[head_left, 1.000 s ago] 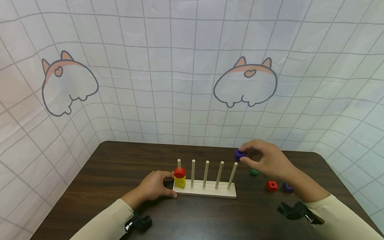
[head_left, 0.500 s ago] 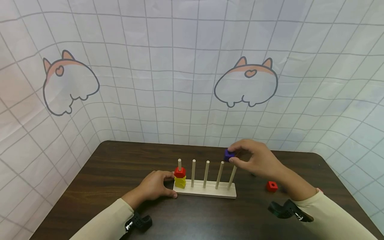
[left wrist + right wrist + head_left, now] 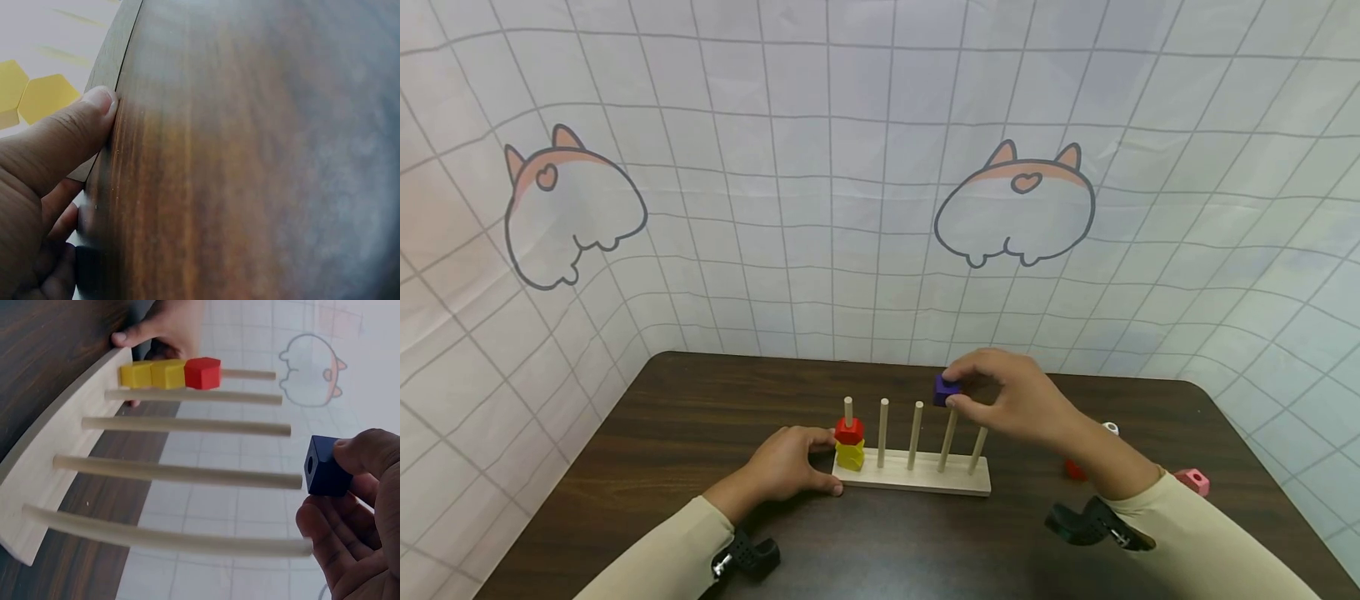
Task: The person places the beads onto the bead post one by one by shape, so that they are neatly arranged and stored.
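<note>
A wooden peg board (image 3: 910,477) with several upright pegs stands on the dark table. My left hand (image 3: 782,467) grips its left end, with the thumb at the front edge. The leftmost peg carries two yellow hexagonal blocks (image 3: 153,375) under a red hexagonal block (image 3: 849,432). Between thumb and fingers, my right hand (image 3: 1018,400) pinches a dark purple cube (image 3: 944,390) with a hole through it. The cube hangs at the top of the second peg from the right; in the right wrist view its hole (image 3: 310,465) faces the peg tips.
Right of the board, partly behind the right forearm, lie a red block (image 3: 1075,470), a pink block (image 3: 1193,481) and a small white piece (image 3: 1110,428). A gridded cloth (image 3: 850,208) with animal drawings hangs behind the wooden table (image 3: 715,400).
My right hand has moved left with the purple cube, from beyond the rightmost peg to over the second peg from the right. The left hand has stayed on the peg board.
</note>
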Demonstrator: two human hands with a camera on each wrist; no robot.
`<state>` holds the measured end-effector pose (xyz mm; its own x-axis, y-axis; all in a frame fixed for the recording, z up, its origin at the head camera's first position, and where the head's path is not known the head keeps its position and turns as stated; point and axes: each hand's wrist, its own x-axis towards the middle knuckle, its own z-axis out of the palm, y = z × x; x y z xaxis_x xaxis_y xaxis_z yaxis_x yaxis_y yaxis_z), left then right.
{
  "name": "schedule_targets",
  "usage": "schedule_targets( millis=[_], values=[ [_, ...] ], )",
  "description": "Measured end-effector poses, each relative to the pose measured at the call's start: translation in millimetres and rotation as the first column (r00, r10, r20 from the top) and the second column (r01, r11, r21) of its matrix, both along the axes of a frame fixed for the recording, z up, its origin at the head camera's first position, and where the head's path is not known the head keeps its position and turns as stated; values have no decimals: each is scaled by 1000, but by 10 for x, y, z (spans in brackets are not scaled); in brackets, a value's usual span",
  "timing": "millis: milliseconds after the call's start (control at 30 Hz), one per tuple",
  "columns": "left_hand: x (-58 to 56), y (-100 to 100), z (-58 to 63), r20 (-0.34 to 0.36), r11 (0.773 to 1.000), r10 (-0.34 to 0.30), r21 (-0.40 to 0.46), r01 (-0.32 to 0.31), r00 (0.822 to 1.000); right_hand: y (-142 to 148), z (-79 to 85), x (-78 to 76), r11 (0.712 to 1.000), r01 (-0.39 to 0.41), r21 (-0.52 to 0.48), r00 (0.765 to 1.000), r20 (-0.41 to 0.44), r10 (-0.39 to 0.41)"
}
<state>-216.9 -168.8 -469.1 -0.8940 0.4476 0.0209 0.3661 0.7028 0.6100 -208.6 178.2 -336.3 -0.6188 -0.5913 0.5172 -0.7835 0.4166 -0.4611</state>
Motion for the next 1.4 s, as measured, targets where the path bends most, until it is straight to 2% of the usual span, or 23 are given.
schedule_targets(
  millis=[467, 867, 1100, 1400],
  values=[
    [3, 4, 7, -4, 1000, -4, 4, 4, 1000, -299, 20, 55, 999, 41, 0, 992, 120, -40],
    [-3, 2, -2, -9, 1000, -10, 4, 10, 1000, -533, -14, 99, 994, 108, 18, 977, 182, -110],
    [-13, -1, -14, -16, 1000, -23, 15, 23, 1000, -629, -57, 107, 994, 110, -7, 974, 199, -106],
    [-12, -7, -8, -19, 1000, -21, 14, 21, 1000, -718, -68, 135, 987, 159, 30, 963, 217, -162]
  ],
)
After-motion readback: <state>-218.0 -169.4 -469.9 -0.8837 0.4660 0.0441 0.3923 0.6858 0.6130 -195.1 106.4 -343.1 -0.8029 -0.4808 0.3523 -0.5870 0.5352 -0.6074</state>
